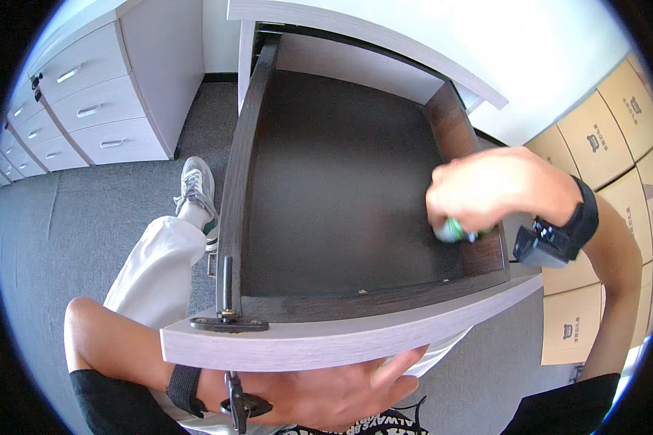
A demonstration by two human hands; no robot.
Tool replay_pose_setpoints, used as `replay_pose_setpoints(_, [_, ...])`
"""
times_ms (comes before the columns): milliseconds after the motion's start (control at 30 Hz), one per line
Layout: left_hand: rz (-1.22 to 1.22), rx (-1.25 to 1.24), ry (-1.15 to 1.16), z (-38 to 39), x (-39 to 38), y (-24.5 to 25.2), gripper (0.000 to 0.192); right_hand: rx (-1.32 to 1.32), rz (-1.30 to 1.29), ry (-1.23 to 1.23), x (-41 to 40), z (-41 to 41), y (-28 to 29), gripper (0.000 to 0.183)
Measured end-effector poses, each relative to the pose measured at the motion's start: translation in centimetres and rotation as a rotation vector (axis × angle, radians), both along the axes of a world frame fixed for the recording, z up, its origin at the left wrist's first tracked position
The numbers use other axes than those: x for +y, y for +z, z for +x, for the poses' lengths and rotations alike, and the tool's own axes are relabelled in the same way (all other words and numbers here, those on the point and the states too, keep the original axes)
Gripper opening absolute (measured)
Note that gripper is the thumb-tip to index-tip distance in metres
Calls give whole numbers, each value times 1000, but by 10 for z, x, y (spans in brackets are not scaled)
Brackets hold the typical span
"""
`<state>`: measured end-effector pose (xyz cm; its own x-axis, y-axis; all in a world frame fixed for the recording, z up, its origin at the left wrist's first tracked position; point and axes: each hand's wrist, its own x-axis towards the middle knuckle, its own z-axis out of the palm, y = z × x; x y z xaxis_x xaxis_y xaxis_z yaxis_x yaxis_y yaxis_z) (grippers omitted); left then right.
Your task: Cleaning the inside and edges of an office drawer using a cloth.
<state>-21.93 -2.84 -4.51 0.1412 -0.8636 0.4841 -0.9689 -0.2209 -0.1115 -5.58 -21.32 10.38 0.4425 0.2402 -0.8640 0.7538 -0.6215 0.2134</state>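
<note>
In front of me a drawer with dark wood-grain sides is pulled out, its bottom panel point(343, 190) bare. My right hand point(484, 187), blurred, is inside near the drawer's right wall point(454, 122). Its curled fingers grip a small green-and-white object point(453, 231), too blurred and covered to name. Below the pale drawer front point(353, 342), my left hand point(326, 394) lies close against the outer face, thumb and forefinger extended and apart. The panel's top edge hides part of it. Near that wrist a key point(236, 402) sticks out of the drawer lock.
A matching cabinet top point(370, 46) overhangs the drawer's back. Pale drawer units point(103, 98) with metal handles line the left. Cardboard boxes point(593, 141) are stacked at the right. My shoe point(196, 187) rests on grey carpet point(98, 223) beside the drawer. A black cam-lock fitting point(229, 324) sits on the front panel.
</note>
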Motion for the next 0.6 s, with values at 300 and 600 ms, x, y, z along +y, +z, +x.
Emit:
replay_pose_setpoints(300, [25,82,-28,2,0,3,30,452,247,-55,-6,2,-13,41])
replay_pose_setpoints(600, [8,183,-75,4,-1,9,34,473,1130,-90,78,0,-33,37])
